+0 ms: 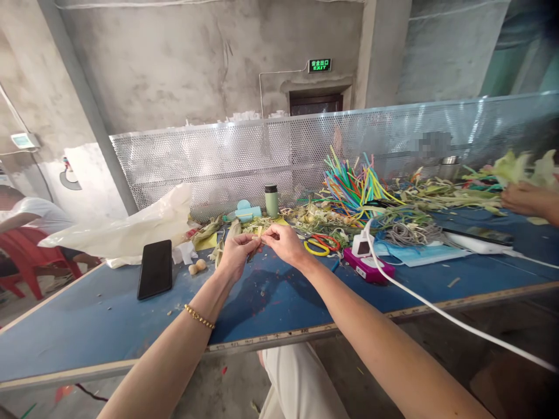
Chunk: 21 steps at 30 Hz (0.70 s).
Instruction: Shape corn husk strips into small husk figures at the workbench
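Note:
My left hand [236, 254] and my right hand [286, 241] meet fingertip to fingertip above the blue table [266, 308]. Between them is a small pale yellow strip [259, 231] that looks like dried husk, pinched from both sides. How its lower end runs is hidden by my fingers. Just behind lie dried husks [208, 231] and a heap of shredded plant scraps [317, 218]. Orange- and yellow-handled scissors [317, 248] rest to the right of my right hand. Two small tan knobs [198, 267] sit left of my left hand.
A black phone [155, 269] and plastic sheeting [126, 227] are at left. Behind stand a green bottle [271, 202] and colourful pipe cleaners [356, 183]. A magenta power box [369, 266] trails a white cable [430, 304]. Another person's hand [526, 198] holds husks at far right.

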Each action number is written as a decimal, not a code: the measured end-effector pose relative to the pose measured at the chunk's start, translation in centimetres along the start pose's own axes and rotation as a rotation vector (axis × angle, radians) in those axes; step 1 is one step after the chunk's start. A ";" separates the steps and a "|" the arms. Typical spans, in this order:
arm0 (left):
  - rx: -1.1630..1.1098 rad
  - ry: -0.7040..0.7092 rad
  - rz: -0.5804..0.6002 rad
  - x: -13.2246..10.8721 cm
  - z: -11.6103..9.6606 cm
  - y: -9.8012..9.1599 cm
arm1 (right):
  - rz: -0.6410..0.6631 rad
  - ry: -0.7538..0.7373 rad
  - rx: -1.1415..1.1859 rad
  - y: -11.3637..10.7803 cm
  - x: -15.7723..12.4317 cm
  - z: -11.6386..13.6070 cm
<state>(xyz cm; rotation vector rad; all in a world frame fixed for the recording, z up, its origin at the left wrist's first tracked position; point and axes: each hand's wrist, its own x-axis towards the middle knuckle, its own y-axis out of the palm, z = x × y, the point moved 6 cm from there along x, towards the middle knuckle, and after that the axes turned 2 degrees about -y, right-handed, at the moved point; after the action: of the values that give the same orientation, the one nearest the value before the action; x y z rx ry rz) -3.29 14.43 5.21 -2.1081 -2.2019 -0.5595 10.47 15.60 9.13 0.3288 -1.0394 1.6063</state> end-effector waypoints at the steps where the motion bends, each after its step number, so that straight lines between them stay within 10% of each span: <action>1: 0.009 -0.008 -0.008 0.0 0.0 0.0 | -0.001 0.001 -0.027 0.0 0.0 0.1; 21: 0.021 -0.046 0.003 -0.4 -0.1 0.1 | 0.043 -0.004 -0.102 0.2 -0.1 -0.1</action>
<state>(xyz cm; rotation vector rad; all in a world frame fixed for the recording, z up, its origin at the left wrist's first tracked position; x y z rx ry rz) -3.16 14.01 5.22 -2.1343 -2.2183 -0.4898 10.38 15.66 8.94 0.2424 -1.1332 1.5847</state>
